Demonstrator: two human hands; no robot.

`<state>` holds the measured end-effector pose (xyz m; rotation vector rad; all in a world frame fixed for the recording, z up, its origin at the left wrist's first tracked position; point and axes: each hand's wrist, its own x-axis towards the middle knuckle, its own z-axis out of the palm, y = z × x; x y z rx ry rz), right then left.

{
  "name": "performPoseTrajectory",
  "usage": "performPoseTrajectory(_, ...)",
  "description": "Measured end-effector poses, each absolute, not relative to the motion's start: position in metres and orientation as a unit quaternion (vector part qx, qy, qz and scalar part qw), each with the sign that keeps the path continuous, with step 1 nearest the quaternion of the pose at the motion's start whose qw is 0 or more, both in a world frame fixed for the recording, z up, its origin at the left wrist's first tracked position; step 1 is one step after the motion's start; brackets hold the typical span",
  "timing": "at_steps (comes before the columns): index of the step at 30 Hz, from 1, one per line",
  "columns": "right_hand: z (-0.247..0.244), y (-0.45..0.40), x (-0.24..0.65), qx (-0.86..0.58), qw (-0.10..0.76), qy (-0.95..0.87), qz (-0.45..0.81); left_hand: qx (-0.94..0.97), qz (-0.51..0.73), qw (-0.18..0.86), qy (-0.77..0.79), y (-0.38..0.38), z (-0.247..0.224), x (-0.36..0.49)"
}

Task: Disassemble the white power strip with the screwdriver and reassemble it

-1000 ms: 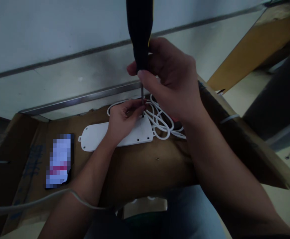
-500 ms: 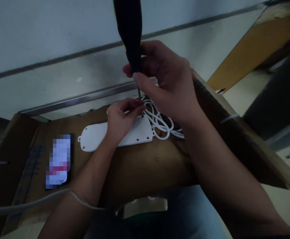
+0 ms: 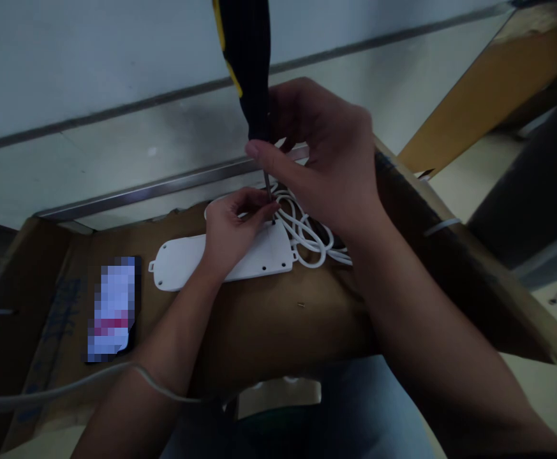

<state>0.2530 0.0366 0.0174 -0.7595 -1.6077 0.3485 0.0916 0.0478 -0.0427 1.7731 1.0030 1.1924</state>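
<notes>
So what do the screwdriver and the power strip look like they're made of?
The screwdriver handle looks like moulded black plastic with a yellow stripe, slightly glossy; its shaft is thin, grey, probably steel. The power strip looks like smooth matte white plastic, though dim light leaves the finish uncertain.

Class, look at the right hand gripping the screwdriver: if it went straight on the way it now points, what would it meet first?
The right hand holds the screwdriver pointing down, so its tip would probably meet the white power strip first, at a small dark hole or screw beside the fingertips of the left hand. Depth is hard to judge.
</notes>
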Motion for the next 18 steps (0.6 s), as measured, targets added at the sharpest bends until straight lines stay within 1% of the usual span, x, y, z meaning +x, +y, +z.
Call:
performPoseTrajectory(5, 0.0158, 0.04, 0.2528, -0.309, 0.617, -0.712, 0.131, 0.722, 0.429, 0.397, 0.371, 0.0472, -0.038, 0.0881)
performPoseTrajectory(8, 0.0162, 0.0388, 0.2524, -0.32, 0.613, -0.71, 0.131, 0.721, 0.432, 0.394, 0.372, 0.047, -0.0383, 0.0881)
performPoseTrajectory(13, 0.0178, 0.0366, 0.2527, -0.318, 0.642, -0.684, 0.137, 0.715, 0.457, 0.365, 0.383, 0.0473, -0.0416, 0.0913)
performPoseTrajectory(18, 0.0178, 0.0364, 0.2555, -0.313, 0.628, -0.701, 0.128, 0.73, 0.432, 0.34, 0.406, 0.048, -0.0391, 0.0906)
